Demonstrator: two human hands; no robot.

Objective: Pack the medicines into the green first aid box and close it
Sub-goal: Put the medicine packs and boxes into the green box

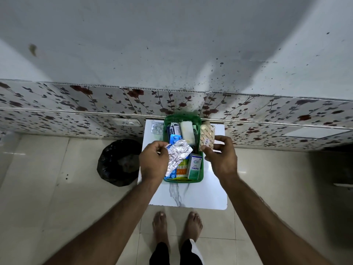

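Note:
The green first aid box (183, 181) stands open on a small white table (206, 194), its lid raised at the back. Inside it lie several medicine cartons, a white roll, a blue tablet strip and a green-and-white carton (194, 167). My left hand (152, 161) holds a crumpled silver foil strip (178, 155) over the box's left half. My right hand (221, 155) pinches a clear packet of yellow tablets (207, 136) at the box's right edge. A silver blister strip (157, 127) lies on the table left of the box.
A bin lined with a black bag (119, 162) sits on the tiled floor left of the table. A wall with flower-patterned tiles (76, 111) rises right behind the table. My bare feet (177, 224) stand at the table's front edge.

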